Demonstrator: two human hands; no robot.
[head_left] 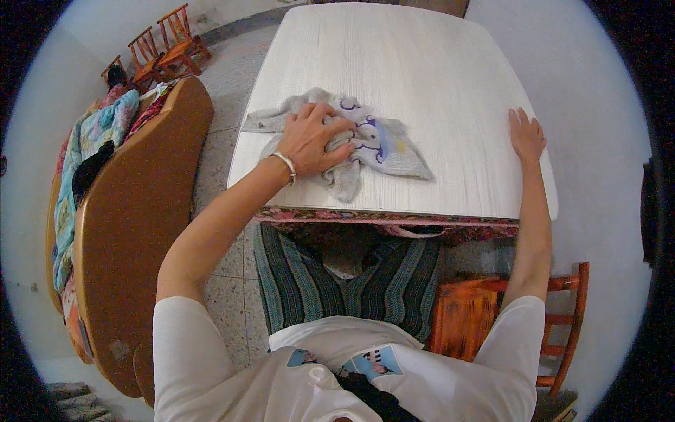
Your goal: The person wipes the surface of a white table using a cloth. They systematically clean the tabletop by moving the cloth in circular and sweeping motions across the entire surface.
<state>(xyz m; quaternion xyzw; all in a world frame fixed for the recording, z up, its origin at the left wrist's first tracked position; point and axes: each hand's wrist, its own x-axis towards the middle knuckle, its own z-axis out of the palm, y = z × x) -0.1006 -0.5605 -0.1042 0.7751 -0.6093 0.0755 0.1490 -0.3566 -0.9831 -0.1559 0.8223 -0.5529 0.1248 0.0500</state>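
On a white, faintly striped tabletop [422, 63] lies a crumpled grey cloth [408, 160] with a purple-outlined print and patches of pale blue and yellow. My left hand [313, 141], a bracelet at its wrist, presses on the left part of the cloth with fingers bent into its folds. Part of the cloth is hidden under that palm. Over at the table's right edge, my right hand [527, 135] rests on the surface, fingers stretched out and holding nothing.
Pink floral fabric [316, 216] shows beneath the table's near edge. A wooden chair [460, 320] stands at lower right, by the wall. To the left is a brown sofa [144, 232] with bedding [105, 126] on it. Small wooden chairs [176, 53] stand behind it.
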